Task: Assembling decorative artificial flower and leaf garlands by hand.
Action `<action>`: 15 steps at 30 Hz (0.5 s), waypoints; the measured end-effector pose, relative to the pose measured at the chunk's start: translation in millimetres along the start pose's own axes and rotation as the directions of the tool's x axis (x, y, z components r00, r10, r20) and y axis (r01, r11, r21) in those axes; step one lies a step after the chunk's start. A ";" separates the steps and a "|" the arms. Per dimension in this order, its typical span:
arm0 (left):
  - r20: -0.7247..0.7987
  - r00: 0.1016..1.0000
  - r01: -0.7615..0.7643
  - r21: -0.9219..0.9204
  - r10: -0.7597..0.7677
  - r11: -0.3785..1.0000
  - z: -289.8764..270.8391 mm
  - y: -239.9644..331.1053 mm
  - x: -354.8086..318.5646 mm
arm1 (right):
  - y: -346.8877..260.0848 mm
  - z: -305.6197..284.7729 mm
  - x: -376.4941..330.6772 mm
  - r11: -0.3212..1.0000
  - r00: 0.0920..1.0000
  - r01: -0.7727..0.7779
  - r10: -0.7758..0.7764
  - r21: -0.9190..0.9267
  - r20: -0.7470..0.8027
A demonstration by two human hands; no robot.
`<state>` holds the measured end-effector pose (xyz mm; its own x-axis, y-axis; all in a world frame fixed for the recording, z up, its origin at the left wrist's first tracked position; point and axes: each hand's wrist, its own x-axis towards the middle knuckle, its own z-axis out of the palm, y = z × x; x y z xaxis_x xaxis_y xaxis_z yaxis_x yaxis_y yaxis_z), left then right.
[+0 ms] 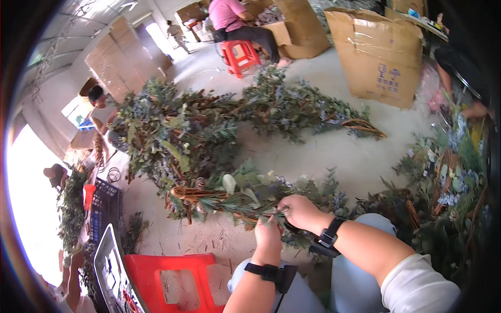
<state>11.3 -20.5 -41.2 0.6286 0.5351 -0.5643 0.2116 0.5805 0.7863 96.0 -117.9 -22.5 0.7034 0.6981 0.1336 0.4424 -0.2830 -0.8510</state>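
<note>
An artificial greenery garland (242, 195) lies across in front of my knees, with green leaves, pine needles, small bluish flowers and a pinecone (200, 182). Its left end shows a bare loop of brown vine twigs (185, 192). My left hand (267, 235) pinches the garland's near edge around the middle. Just to the right, my right hand (301, 211) is closed on the same stretch, fingertips close to those of the left. Whatever fine stem or tie lies between the fingertips is too small to make out.
Piled garlands (177, 135) spread over the floor ahead, and more greenery (449, 182) lies at right. A red plastic stool (172, 261) and a dark crate (107, 203) stand at left. Farther off are a large cardboard box (373, 57) and several people, one on a red stool (240, 56).
</note>
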 end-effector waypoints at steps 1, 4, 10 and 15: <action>0.005 1.000 0.002 -0.066 -0.002 0.998 -0.9 1.1 0.3 | -3.0 -0.8 0.9 1.000 1.000 -0.004 0.003 0.002 0.025; -0.047 0.999 0.002 0.086 0.002 0.996 3.2 6.4 -6.3 | 2.1 6.2 1.7 1.000 1.000 -0.027 0.027 -0.012 0.012; 0.047 0.999 -0.003 0.096 -0.001 0.995 -5.7 -0.3 1.8 | -2.7 3.9 -6.0 0.999 0.999 -0.035 0.035 0.021 -0.025; 0.089 0.994 -0.065 0.069 0.059 0.996 -0.7 2.4 -9.7 | 1.7 12.0 -11.1 0.998 0.993 -0.035 0.041 0.052 -0.108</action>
<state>5.2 -23.8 -34.0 0.7043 0.5112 -0.4925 0.2212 0.5012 0.8366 82.3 -118.3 -31.5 0.7769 0.6108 0.1528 0.3878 -0.2731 -0.8803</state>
